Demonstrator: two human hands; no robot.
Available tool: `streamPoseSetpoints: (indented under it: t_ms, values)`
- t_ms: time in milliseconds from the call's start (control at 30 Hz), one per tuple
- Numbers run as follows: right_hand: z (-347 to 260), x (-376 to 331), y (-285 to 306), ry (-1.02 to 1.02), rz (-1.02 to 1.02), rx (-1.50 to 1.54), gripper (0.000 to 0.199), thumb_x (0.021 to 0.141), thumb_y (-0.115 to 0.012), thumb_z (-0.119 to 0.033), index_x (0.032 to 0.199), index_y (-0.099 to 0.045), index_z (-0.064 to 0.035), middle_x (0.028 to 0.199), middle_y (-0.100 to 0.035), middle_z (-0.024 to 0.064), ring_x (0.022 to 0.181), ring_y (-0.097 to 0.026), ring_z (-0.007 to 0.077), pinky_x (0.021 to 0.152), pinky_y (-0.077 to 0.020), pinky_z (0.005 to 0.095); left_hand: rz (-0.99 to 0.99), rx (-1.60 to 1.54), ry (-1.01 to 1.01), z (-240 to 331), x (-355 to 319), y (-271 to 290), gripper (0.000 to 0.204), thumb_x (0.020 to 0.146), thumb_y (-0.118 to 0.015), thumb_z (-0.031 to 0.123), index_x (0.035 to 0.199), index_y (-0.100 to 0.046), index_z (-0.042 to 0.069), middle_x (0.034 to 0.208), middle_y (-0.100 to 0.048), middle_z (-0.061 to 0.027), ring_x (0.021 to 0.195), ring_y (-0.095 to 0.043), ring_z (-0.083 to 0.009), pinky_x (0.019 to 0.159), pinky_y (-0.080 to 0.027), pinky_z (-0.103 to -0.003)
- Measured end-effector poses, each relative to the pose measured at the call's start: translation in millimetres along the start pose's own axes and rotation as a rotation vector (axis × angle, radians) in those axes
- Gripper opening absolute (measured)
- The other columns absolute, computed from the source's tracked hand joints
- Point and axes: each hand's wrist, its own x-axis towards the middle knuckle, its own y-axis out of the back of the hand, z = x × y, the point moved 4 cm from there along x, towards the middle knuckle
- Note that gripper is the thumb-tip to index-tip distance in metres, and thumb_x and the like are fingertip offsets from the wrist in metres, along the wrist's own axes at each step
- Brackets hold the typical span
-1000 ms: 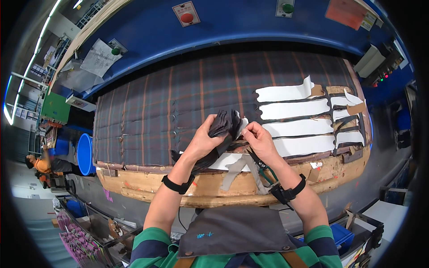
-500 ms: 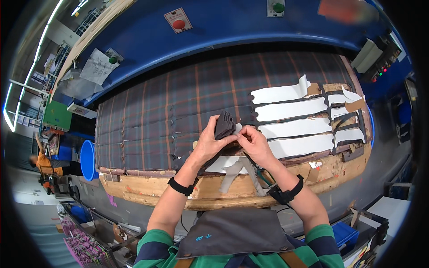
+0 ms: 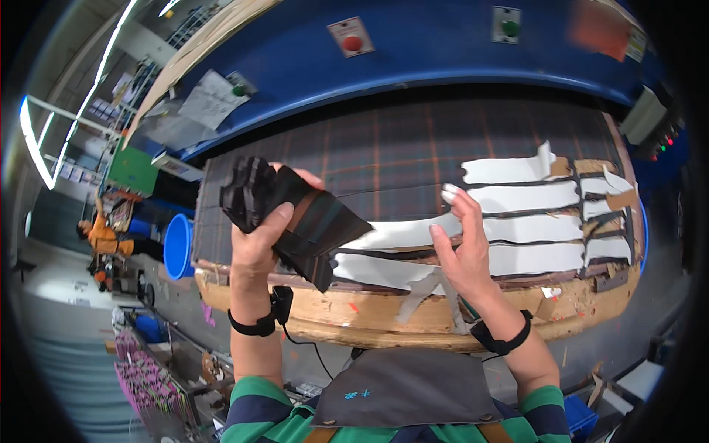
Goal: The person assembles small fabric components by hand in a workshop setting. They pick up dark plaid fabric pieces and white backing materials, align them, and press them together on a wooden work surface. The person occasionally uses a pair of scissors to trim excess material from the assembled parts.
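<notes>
Head view | plaid cloth [image 3: 384, 148] on wooden bench [image 3: 369, 328] | blue machine wall [image 3: 428, 52]

A stack of dark cut fabric pieces [image 3: 284, 214] is gripped in the left hand [image 3: 258, 240] and held up above the near edge of the table [image 3: 384, 328]. The right hand [image 3: 461, 247] is spread open, fingertips laid on a white paper pattern strip [image 3: 413, 230]. Plaid cloth [image 3: 413, 151] is spread over the table, with further white strips [image 3: 524, 198] at the right. A blue bin [image 3: 177, 246] is seen at far left.

blue machine wall [image 3: 443, 52]; wooden bench [image 3: 384, 325], blue bin [image 3: 177, 244]
</notes>
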Motion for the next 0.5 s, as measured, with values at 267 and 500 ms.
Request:
streamPoseSetpoints:
  t_ms: [267,500]
  values:
    - [-97.1,41.8,-43.7,0.093,-0.443,0.425,0.059,0.105,-0.061,-0.028,0.151,-0.041,0.0027,0.133,-0.059,0.0217,0.120,-0.062,0.0382,0.102,-0.0498,0.0428,-0.201,-0.087,-0.169,17.4,11.0,-20.5,0.038,0.091,-0.062,0.007,0.128,-0.051,0.004,0.117,-0.064,-0.0183,0.111,-0.062,-0.0230,0.098,-0.052,-0.040]
    - [-90.5,26.1,-35.8,0.147,-0.429,0.204,0.075,0.099,-0.070,-0.029,0.154,-0.032,0.0061,0.132,-0.056,0.0245,0.120,-0.062,0.0385,0.098,-0.0517,0.0421,-0.066,-0.399,-0.084,-30.4,6.7,-49.1,0.041,0.093,-0.059,0.021,0.130,-0.051,0.004,0.101,-0.056,-0.0086,0.106,-0.057,-0.0230,0.105,-0.044,-0.043]
